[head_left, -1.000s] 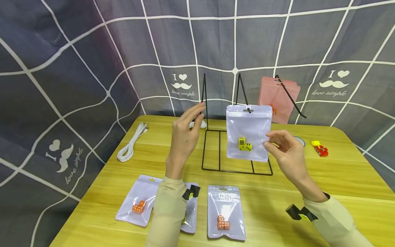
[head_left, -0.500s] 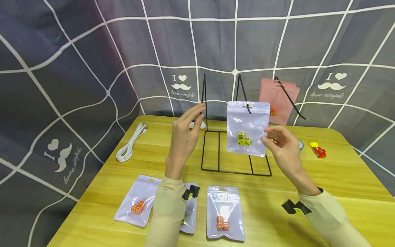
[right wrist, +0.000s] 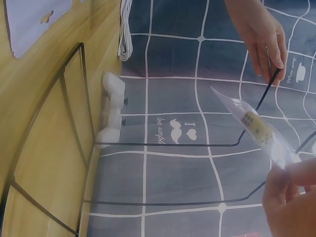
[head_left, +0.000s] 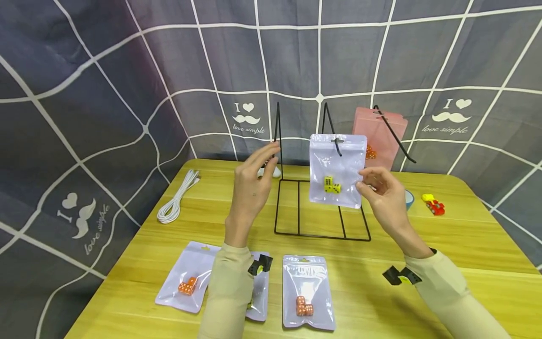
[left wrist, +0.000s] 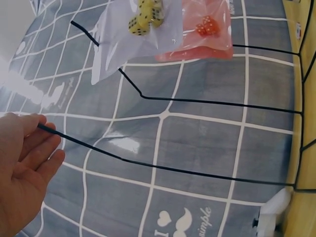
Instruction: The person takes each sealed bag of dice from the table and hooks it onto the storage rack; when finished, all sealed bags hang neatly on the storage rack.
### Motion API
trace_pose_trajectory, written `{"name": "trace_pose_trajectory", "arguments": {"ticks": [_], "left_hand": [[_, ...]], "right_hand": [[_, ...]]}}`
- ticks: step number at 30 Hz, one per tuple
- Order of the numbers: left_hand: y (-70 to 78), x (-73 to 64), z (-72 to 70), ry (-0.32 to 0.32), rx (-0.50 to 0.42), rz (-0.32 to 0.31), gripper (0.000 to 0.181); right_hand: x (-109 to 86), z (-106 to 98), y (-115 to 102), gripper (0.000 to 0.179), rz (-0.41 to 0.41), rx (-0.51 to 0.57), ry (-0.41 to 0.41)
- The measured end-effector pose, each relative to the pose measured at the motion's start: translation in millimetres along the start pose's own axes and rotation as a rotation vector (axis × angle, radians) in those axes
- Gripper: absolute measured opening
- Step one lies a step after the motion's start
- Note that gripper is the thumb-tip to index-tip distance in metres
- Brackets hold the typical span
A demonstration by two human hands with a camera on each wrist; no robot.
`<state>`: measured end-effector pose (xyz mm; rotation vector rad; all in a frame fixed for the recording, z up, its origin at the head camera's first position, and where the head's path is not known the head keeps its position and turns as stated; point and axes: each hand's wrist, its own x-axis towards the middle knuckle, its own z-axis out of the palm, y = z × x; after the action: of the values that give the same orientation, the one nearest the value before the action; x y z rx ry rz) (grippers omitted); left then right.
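Observation:
My right hand [head_left: 387, 200] pinches the right edge of a pale lilac zip bag [head_left: 345, 165] with yellow dice [head_left: 331, 185] inside. The middle prong [head_left: 339, 149] of a black wire rack [head_left: 322, 236] pokes out through the bag's hang hole. My left hand [head_left: 254, 181] pinches the tip of the rack's left prong [left wrist: 89, 146] between thumb and fingers, seen best in the left wrist view. On the rack's right prong [head_left: 394, 132] hang pink bags [head_left: 391, 141], with orange dice [left wrist: 207, 25] in the front one.
Lilac bags [head_left: 308, 278] of dice lie on the wooden table [head_left: 372, 301] in front, one partly under my left sleeve. A coiled white cable [head_left: 174, 200] is at left, a white object [right wrist: 113, 108] behind the rack. Red and yellow toys [head_left: 434, 206] and a round item [head_left: 409, 198] are at right.
The lilac bag with yellow dice has moved up and back, its hole sliding farther along the middle prong, my right hand following. My left hand keeps its place on the left prong.

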<state>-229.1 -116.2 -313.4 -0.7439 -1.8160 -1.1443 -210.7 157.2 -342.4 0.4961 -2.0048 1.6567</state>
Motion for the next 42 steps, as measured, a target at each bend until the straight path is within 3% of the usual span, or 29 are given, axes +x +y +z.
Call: {"name": "trace_pose_trajectory", "arguments": {"ticks": [12, 26, 32, 38, 42], "left_hand": [[-1.6, -1.5, -3.8, -0.006, 0.021, 0.002, 0.022], [-1.0, -0.8, -2.8, -0.004, 0.005, 0.004, 0.022], [-1.5, -0.1, -3.6, -0.008, 0.008, 0.010, 0.022], [-1.9, 0.0, -3.2, -0.006, 0.002, 0.008, 0.022], [-1.6, -0.7, -3.9, -0.005, 0.003, 0.005, 0.022]], "right_hand": [[11.8, 12.3, 2.6, 0.022, 0.016, 0.099, 0.034], [29.3, 12.7, 10.2, 0.023, 0.043, 0.060, 0.052], [35.5, 18.2, -3.8, 0.022, 0.051, 0.050, 0.054], [45.6, 17.5, 15.9, 0.022, 0.055, 0.042, 0.075], [49.3, 19.8, 18.1, 0.021, 0.068, 0.022, 0.075]]}}
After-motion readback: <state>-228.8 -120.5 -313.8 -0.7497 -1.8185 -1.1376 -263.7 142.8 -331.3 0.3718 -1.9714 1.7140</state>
